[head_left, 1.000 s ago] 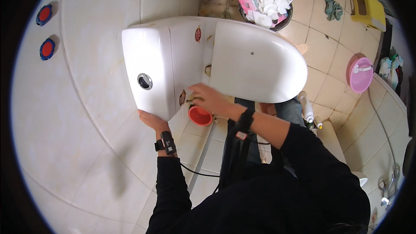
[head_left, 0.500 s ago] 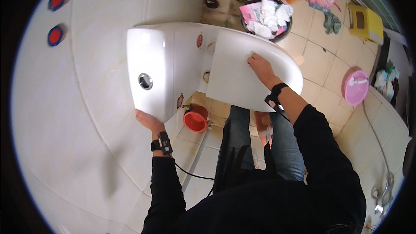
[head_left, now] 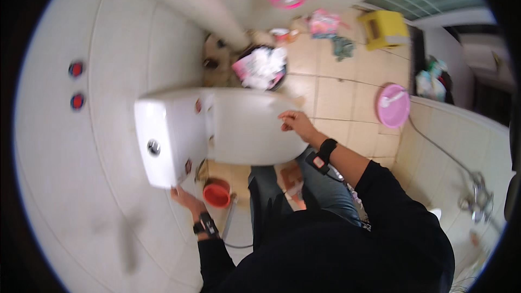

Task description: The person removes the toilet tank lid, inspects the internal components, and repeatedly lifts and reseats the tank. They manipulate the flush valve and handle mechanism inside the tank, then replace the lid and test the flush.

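A white toilet stands against the wall, its lid [head_left: 244, 130] down and its tank [head_left: 163, 146] at the left with a round chrome flush button [head_left: 154, 147] on top. My right hand [head_left: 297, 123] is over the front end of the lid, fingers curled and pinched together. Whatever they hold, if anything, is too small or blurred to make out. At the tank's near lower corner is my left hand [head_left: 186, 199], fingers stretched toward the edge and seemingly touching it. Their tips are partly hidden by the tank. Both wrists wear black straps with small boxes.
Below the tank sits a red bucket [head_left: 217, 193]. A dark bin full of white paper [head_left: 263, 69] stands beyond the toilet. Farther right are a yellow stool [head_left: 384, 30], a pink basin [head_left: 393, 106] and a wall tap [head_left: 477, 198] with a hose. Something bright pink hangs at the top.
The view has swung, so the toilet appears lower and farther left. My right hand has moved from the lid's middle toward its front end. My left hand stays at the tank's corner.
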### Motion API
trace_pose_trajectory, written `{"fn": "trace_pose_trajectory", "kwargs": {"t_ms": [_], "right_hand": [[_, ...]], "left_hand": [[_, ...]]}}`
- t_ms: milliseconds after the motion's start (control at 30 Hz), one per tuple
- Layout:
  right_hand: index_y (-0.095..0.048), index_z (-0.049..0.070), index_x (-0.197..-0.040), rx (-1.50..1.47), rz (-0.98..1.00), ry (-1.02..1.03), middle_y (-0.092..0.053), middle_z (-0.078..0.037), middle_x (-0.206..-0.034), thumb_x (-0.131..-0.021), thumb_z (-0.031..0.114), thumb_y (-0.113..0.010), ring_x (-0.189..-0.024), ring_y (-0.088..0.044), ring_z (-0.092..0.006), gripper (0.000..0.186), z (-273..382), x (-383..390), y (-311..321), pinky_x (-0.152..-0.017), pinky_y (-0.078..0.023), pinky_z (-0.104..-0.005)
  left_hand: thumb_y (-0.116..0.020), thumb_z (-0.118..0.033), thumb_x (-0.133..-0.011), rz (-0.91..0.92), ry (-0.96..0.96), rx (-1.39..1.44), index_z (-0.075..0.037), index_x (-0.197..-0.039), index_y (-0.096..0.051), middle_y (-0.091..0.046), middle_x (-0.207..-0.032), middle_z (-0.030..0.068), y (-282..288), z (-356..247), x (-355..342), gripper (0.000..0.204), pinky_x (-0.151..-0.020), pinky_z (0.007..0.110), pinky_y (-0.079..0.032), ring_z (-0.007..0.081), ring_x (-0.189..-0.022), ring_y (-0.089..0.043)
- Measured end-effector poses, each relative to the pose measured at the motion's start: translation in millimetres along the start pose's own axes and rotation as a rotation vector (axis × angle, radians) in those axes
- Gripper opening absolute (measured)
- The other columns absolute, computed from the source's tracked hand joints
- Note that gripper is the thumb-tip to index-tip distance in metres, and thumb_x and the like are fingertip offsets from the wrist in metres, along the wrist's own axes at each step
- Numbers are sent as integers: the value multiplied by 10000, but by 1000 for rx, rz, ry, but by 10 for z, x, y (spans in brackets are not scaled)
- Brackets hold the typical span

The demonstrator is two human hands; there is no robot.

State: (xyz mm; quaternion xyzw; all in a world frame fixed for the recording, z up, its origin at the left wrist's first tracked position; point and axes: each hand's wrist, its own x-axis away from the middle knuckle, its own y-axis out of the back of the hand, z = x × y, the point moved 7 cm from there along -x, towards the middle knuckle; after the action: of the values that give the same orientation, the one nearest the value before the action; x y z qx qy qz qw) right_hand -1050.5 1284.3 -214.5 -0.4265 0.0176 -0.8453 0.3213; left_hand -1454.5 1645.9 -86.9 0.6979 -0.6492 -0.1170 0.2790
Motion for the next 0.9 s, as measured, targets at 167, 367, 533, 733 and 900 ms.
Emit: {"fn": "trace_pose_trajectory", "kwargs": {"t_ms": [167,367,533,733,900], "right_hand": [[-680,8,-1084,-161,-227,134,-690,-47,-902,-1015,146,-611,-741,-680,-125,169,485,1068,957,-732,-593,-284],[-659,-16,-1067,-316,-548,425,-676,-80,-896,-985,94,-627,-763,-701,-161,141,1056,2578,1637,-714,-609,-299],[-660,-28,-1069,-361,-795,759,-672,-66,-911,-989,89,-640,-794,-700,-157,143,1397,4036,1910,-755,-605,-290],[-656,-30,-1079,-485,-1269,867,-690,-94,-940,-985,71,-635,-819,-709,-172,139,952,6040,2665,-741,-598,-292],[-640,-32,-1125,-591,-1620,1083,-692,-85,-952,-991,52,-621,-818,-695,-160,160,552,7760,3504,-759,-593,-286]], "left_hand": [[-498,-168,-1004,346,-20,33,47,-1396,-462,-516,-1407,148,-785,-529,754,449,-1129,429,-346,283,-1309,-474],[-565,-315,-995,1036,164,96,-100,-1381,-543,-593,-1327,48,-1970,-1268,1638,442,-996,420,-411,240,-1200,-562],[-535,-283,-1020,1402,173,26,-66,-1340,-552,-632,-1279,92,-2513,-1570,2285,387,-933,389,-459,222,-1115,-611],[-586,-244,-1032,1854,17,-96,-43,-1249,-609,-672,-1057,46,-3041,-1914,3220,298,-863,334,-548,191,-982,-648],[-569,-269,-1034,1819,257,-167,-17,-1255,-600,-657,-1067,59,-3800,-2226,4248,336,-882,326,-537,187,-1002,-627]]}}
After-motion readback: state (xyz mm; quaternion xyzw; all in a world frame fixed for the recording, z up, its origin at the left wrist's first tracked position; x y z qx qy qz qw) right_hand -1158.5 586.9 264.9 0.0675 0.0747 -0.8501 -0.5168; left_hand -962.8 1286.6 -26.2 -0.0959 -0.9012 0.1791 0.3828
